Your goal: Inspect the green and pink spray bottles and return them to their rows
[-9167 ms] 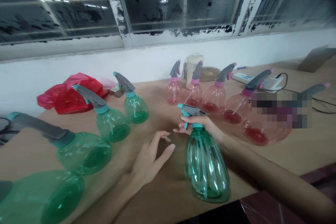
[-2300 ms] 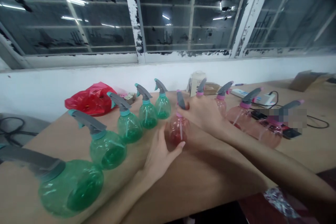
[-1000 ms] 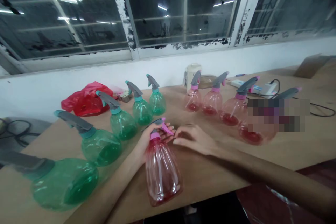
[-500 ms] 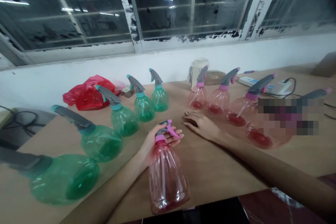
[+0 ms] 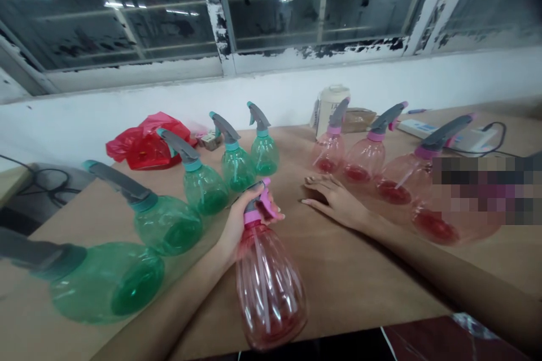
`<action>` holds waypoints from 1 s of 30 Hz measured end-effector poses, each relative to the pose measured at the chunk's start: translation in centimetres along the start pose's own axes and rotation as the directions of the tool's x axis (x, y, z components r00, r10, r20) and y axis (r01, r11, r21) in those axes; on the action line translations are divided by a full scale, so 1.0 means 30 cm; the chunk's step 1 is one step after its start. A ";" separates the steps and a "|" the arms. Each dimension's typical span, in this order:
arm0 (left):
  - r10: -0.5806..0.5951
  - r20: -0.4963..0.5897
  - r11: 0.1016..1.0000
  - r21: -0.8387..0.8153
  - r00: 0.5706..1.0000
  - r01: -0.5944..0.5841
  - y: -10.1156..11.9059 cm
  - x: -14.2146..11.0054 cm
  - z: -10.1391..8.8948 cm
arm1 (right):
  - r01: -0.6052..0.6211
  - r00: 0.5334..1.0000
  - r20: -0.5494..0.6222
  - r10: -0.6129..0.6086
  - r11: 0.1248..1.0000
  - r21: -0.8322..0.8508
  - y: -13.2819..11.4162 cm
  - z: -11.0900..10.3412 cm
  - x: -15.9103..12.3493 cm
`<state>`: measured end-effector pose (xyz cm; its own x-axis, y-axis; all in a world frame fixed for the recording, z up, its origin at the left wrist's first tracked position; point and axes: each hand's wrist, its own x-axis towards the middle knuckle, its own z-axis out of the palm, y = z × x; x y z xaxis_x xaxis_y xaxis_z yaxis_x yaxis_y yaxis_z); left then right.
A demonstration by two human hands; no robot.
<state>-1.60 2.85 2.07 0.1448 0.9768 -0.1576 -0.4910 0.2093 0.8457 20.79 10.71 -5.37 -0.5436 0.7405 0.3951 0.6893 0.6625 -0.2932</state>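
Observation:
My left hand [image 5: 237,215] is wrapped round the grey and pink head of a clear pink spray bottle [image 5: 271,287], its fingers bent at the pink trigger. The bottle leans toward me over the front edge of the table, with a straw visible inside. Flat on the tabletop lies my right hand [image 5: 336,198], fingers stretched out and apart, holding nothing. Several green spray bottles [image 5: 205,192] with grey heads stand in a row at the left. On the right is a row of pink spray bottles [image 5: 366,161], the nearest partly hidden by a pixelated patch.
A red plastic bag [image 5: 150,144] lies at the back left of the brown table [image 5: 355,287]. Along the wall stand a cream container [image 5: 332,104] and a small brown box [image 5: 359,120]. A white power strip [image 5: 432,131] with a cable sits at the back right.
The fingers of my left hand have curled in on the trigger from a looser, more extended pose. The bottle has shifted slightly. My right hand stays on the table; the view has turned a little left.

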 end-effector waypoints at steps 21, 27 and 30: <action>-0.166 0.027 0.986 -0.028 0.986 0.167 -0.011 0.021 -0.016 | -0.038 0.994 0.107 0.025 0.991 0.125 -0.024 -0.037 -0.022; -0.159 0.004 0.987 -0.031 0.987 0.159 -0.015 0.012 -0.016 | -0.049 0.993 0.115 0.032 0.987 0.151 -0.017 -0.035 -0.026; -0.093 -0.011 0.995 -0.039 0.996 0.093 -0.015 0.006 -0.012 | -0.065 0.991 0.127 0.044 0.984 0.165 -0.017 -0.038 -0.029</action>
<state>-1.67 2.96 1.47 0.1805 0.9535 -0.2412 -0.5082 0.3004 0.8072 21.44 9.59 -4.56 -0.5687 0.7776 0.2683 0.6348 0.6223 -0.4581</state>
